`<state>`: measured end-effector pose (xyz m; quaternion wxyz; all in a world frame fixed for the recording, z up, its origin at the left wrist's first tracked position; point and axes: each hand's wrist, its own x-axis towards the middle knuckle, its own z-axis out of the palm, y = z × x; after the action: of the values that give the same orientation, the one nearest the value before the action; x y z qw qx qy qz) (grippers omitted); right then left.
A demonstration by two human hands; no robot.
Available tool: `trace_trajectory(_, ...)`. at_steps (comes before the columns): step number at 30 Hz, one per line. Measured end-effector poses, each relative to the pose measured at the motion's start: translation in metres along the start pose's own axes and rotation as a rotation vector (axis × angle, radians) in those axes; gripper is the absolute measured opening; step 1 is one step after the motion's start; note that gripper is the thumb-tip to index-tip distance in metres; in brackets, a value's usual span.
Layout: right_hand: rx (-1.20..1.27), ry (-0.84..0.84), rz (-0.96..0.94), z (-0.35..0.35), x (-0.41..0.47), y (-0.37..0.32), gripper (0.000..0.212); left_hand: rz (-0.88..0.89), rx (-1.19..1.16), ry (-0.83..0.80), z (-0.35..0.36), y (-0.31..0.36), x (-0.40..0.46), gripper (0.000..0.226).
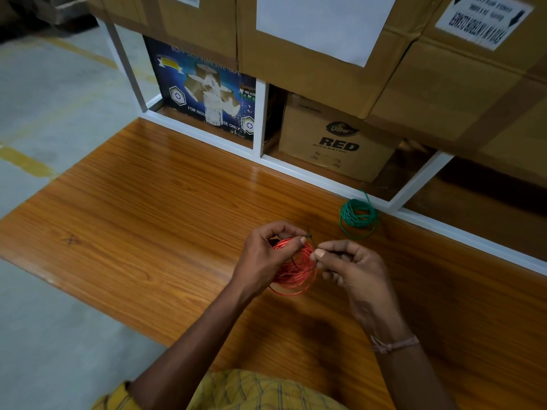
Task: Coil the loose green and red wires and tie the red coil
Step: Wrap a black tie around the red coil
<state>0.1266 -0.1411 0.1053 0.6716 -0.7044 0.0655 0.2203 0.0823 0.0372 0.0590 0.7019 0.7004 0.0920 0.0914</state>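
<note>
the red coil (294, 269) is held just above the wooden table (148, 202), gripped by the left hand (263, 255); a thin black tie (307, 233) around it is pinched by the right hand (346, 267). the green coil (358, 215) lies apart beside the white rack (260, 119).

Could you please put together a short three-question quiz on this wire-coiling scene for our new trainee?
1. True or false: the coiled green wire lies on the glossy wooden table, untouched by either hand.
2. What is looped around the coiled red wire between the two hands? A) thin dark tie B) white tape C) yellow string
3. Fill in: the brown cardboard box on the lower shelf is printed with the word ____.

Key
1. True; it sits near the white shelf frame, apart from the hands.
2. A; the left hand holds the red coil and pinches one end of the thin dark tie, while the right hand pinches the other.
3. RED.
</note>
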Motion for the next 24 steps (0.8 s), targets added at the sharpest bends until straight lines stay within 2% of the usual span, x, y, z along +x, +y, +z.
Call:
trace_trajectory(5, -0.047, 0.037, -0.029, 0.0, 0.0, -0.002, 0.018, -0.012, 0.037, -0.053, -0.003, 0.001, -0.003, 0.009)
trace_trajectory(9, -0.257, 0.072, -0.144, -0.01, 0.001, -0.013, 0.005, -0.038, 0.057, -0.079, -0.008, 0.001, -0.005, 0.012)
trace_trajectory(12, -0.406, -0.063, -0.261, -0.016, 0.011, -0.023, 0.011, -0.042, 0.073, -0.132, -0.008, 0.002, -0.007, 0.01)
trace_trajectory(15, -0.514, -0.172, -0.315, -0.016, 0.02, -0.025, 0.006, -0.031, 0.061, -0.162, -0.007, 0.003, -0.008, 0.011)
trace_trajectory(24, -0.502, -0.238, -0.353, -0.018, 0.027, -0.023, 0.006, -0.058, 0.024, -0.172, -0.006, 0.01, -0.009, 0.014)
